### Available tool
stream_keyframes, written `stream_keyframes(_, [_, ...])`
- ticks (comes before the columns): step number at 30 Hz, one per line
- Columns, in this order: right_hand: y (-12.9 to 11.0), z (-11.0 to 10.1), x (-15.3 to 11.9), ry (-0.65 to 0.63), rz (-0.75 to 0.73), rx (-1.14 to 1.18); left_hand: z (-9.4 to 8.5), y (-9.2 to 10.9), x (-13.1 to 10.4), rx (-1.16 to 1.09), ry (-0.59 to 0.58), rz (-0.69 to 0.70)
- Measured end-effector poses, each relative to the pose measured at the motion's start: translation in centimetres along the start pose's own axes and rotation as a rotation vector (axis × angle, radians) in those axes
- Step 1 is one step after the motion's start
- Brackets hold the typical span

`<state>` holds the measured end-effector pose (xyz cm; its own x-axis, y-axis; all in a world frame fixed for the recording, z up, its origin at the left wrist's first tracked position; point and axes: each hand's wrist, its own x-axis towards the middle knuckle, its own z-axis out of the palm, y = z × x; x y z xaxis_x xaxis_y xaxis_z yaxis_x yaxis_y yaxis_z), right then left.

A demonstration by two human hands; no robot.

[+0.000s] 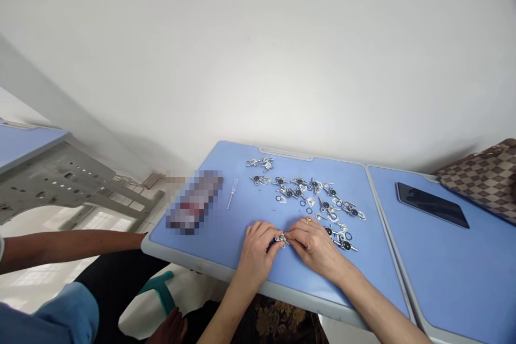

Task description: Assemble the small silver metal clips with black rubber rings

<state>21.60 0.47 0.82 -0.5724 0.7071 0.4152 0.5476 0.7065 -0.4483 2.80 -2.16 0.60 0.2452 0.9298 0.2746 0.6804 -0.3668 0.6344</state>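
Observation:
Near the front of the blue table (209, 231), my left hand (258, 247) and my right hand (312, 242) meet over a small silvery metal part (281, 238). The fingertips of both hands pinch it from either side and cover much of it. Beyond my right hand lie many loose metal parts with black round centres (299, 183), along with dark rings (309, 210) and flat plates. A separate little group of silvery parts (262, 163) lies toward the table's back edge. A thin screwdriver (233, 193) with a clear handle rests to the left.
A blurred-out object (197, 201) lies at the table's left side. On the adjoining table to the right are a dark phone (433, 205) and a checkered bag (484, 180). Another person's arm (72, 250) reaches the left edge, near a green stool (161, 287).

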Motion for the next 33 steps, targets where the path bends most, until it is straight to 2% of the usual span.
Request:
stream_keyframes(16, [0.5, -1.1, 0.0, -0.135, 0.171, 0.220, -0.1, -0.6, 0.0, -0.026, -0.087, 0.047])
stream_keyframes(23, [0.3, -1.6, 0.1, -0.184, 0.216, 0.228, -0.2, -0.5, 0.1, -0.008, -0.100, 0.058])
stream_keyframes(33, [0.0, -2.2, 0.2, -0.207, 0.207, 0.194, 0.1, -0.5, -0.2, 0.030, 0.020, 0.119])
